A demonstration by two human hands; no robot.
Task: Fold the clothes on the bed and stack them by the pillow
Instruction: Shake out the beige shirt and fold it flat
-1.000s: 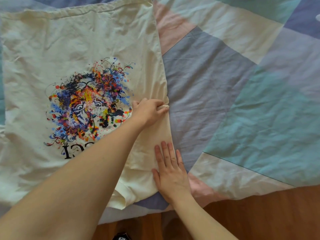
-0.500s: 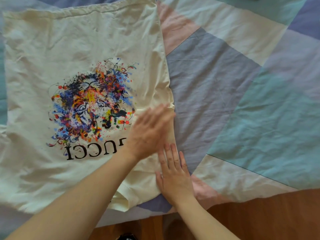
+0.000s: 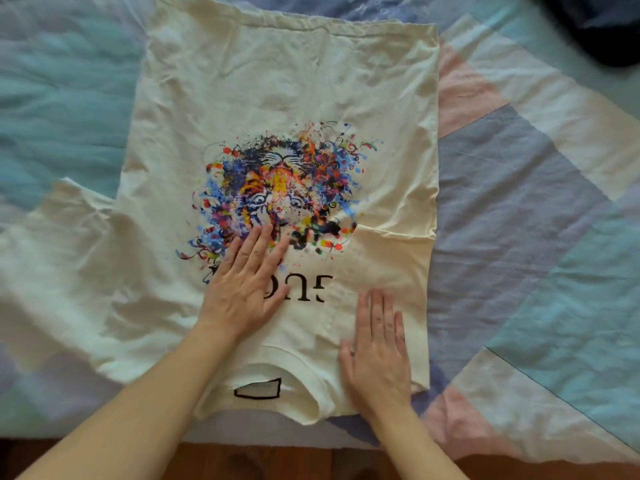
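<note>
On bed (image 3: 519,174) | T-shirt (image 3: 277,84) rt side folded in | L hand (image 3: 242,289) + R hand (image 3: 377,348) flat, grip released | open quilt rt

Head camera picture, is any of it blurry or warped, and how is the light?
Head view: soft even light without glare; cream cotton T-shirt with tiger print sharp at centre; patchwork bedspread smeared towards the edges; dark item blurred top right; mild wide-angle bending.

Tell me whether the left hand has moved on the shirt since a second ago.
Yes. The left hand went from the shirt's right edge leftward, now flat on the tiger print and lettering.
</note>
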